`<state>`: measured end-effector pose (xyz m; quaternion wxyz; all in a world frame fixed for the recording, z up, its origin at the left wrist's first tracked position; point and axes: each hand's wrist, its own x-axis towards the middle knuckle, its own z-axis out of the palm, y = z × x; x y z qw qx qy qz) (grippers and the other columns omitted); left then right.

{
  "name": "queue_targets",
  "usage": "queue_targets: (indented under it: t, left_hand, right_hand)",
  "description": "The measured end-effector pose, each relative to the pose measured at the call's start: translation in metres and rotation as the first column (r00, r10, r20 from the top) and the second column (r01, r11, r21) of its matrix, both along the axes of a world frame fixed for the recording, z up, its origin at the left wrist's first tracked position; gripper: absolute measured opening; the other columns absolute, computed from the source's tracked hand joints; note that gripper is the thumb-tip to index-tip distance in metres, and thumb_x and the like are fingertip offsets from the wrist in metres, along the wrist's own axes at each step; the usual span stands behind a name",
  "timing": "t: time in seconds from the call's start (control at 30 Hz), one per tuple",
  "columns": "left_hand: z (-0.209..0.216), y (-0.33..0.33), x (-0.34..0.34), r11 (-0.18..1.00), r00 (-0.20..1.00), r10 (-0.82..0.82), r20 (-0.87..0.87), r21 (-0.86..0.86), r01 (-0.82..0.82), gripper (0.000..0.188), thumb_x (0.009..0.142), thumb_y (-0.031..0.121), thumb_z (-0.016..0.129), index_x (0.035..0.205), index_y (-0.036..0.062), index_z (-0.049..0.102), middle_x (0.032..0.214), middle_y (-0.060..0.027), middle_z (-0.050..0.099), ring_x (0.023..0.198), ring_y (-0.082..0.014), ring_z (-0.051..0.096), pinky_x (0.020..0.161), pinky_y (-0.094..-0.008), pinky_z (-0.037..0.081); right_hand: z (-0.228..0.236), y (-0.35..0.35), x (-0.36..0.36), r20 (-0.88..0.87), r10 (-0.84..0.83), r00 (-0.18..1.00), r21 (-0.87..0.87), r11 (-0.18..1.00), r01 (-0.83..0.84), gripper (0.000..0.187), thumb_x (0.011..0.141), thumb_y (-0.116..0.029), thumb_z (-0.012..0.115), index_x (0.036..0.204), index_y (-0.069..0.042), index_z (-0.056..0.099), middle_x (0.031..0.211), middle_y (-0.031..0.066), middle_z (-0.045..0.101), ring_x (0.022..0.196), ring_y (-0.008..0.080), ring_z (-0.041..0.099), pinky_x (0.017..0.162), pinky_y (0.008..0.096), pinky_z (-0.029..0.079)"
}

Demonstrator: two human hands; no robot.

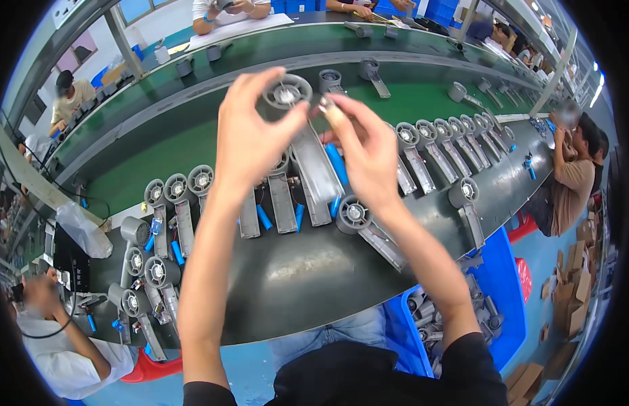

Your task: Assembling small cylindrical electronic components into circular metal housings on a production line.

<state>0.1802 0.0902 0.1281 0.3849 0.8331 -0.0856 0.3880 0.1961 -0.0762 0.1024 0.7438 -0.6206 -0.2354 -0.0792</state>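
Observation:
Raised above the bench, a grey handheld-fan housing (316,162) has a round fan head at its top and an open trough-like handle slanting down. My left hand (250,132) is closed around the round head, with thumb and fingers on its rim. My right hand (365,149) is closed in a pinch beside the head, on a small shiny part that I cannot make out. A blue cylindrical battery (337,164) hangs along the handle, close to my right hand. Below my right wrist, another fan housing (355,215) lies on the dark bench.
Rows of similar housings (426,139) line the bench (294,271) on both sides. Behind runs a green conveyor belt (152,145) carrying a few fan parts. A blue bin (510,318) of grey parts stands at lower right. Other people (578,162) sit at left, right and across.

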Motion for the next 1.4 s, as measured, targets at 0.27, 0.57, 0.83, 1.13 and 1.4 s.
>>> queue_targets:
  t: [0.27,0.57,0.83,1.13,1.4]
  left_hand:
    - [-0.048,0.103,0.128,0.987,0.962,0.149,-0.227,0.092,-0.131,0.055,0.073,0.029,0.075,0.115,-0.0054,0.068,0.111,-0.0258,0.070,0.107,-0.0366,0.068,0.095,-0.0400,0.051]
    - [-0.111,0.160,0.157,0.944,0.831,0.321,-0.455,0.228,-0.240,0.061,0.076,0.027,0.069,0.128,-0.0042,0.061,0.126,-0.0270,0.063,0.117,-0.0389,0.062,0.103,-0.0411,0.047]
    - [-0.067,0.075,0.204,0.985,0.871,0.108,-0.480,0.169,-0.029,0.057,0.088,0.043,0.067,0.122,-0.0017,0.066,0.128,-0.0248,0.063,0.121,-0.0391,0.059,0.104,-0.0415,0.045]
    - [-0.127,0.002,0.265,0.975,0.868,0.110,-0.484,0.223,0.001,0.058,0.079,0.035,0.079,0.124,0.0039,0.062,0.127,-0.0229,0.061,0.120,-0.0381,0.058,0.099,-0.0453,0.049]
    - [-0.008,0.002,0.121,0.995,0.995,0.096,-0.041,0.041,-0.094,0.070,0.077,0.031,0.081,0.130,-0.0080,0.058,0.121,-0.0249,0.065,0.112,-0.0329,0.065,0.097,-0.0383,0.050]
  right_hand:
    - [-0.052,0.087,0.166,-0.123,0.061,0.990,-0.468,0.876,-0.112,0.025,0.092,-0.019,0.065,0.106,0.001,0.072,0.087,0.0131,0.075,0.068,0.0206,0.074,0.066,0.0318,0.057]
    - [-0.071,0.102,0.221,0.241,-0.126,0.962,-0.841,0.468,0.272,0.031,0.089,-0.036,0.063,0.100,-0.010,0.077,0.100,0.0187,0.073,0.097,0.0379,0.070,0.090,0.0474,0.054]
    - [-0.063,-0.070,0.304,0.352,-0.517,0.780,-0.901,0.039,0.433,0.040,0.087,-0.042,0.064,0.086,-0.003,0.076,0.077,0.0163,0.073,0.080,0.0312,0.073,0.076,0.0428,0.058]
    - [-0.052,-0.101,0.240,-0.323,-0.372,0.870,-0.631,0.770,0.094,0.025,0.089,-0.024,0.069,0.086,0.000,0.072,0.061,0.0010,0.057,0.052,0.0110,0.049,0.049,0.0289,0.039]
    - [0.008,-0.214,-0.011,-0.356,-0.327,0.875,-0.624,0.780,0.038,0.028,0.096,-0.026,0.064,0.099,0.000,0.073,0.061,-0.0040,0.053,0.046,0.0040,0.044,0.046,0.0221,0.031]
